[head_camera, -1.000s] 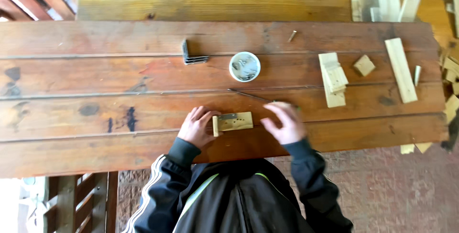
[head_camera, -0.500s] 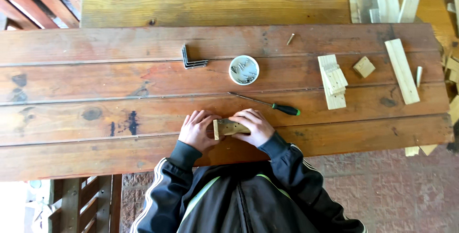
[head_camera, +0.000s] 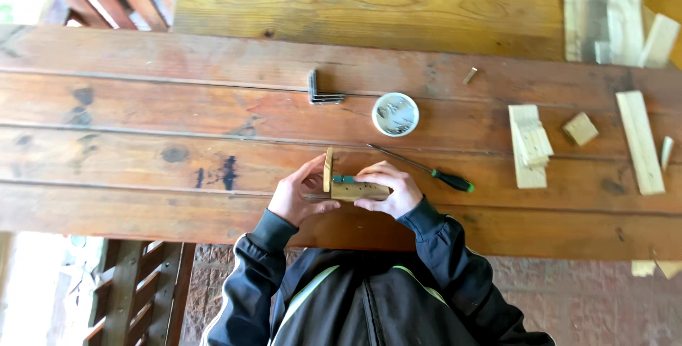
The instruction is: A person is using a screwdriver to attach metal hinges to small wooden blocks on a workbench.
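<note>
1. Outdoors, at a reddish plank desk (head_camera: pixel 142 133), with a paler board beyond it.
2. Left hand (head_camera: pixel 298 197) clasped on the upright end of an L-shaped wooden piece (head_camera: pixel 352 188), near the desk's front edge.
3. Right hand (head_camera: pixel 389 188) closed over the flat part of the same piece; small green item at the joint, possibly a clip.
4. Just beyond: green-handled screwdriver (head_camera: pixel 426 172), round white tub (head_camera: pixel 396 114), black metal bracket (head_camera: pixel 320 92).
5. Farther right: stacked wood offcuts (head_camera: pixel 529 143).
</note>
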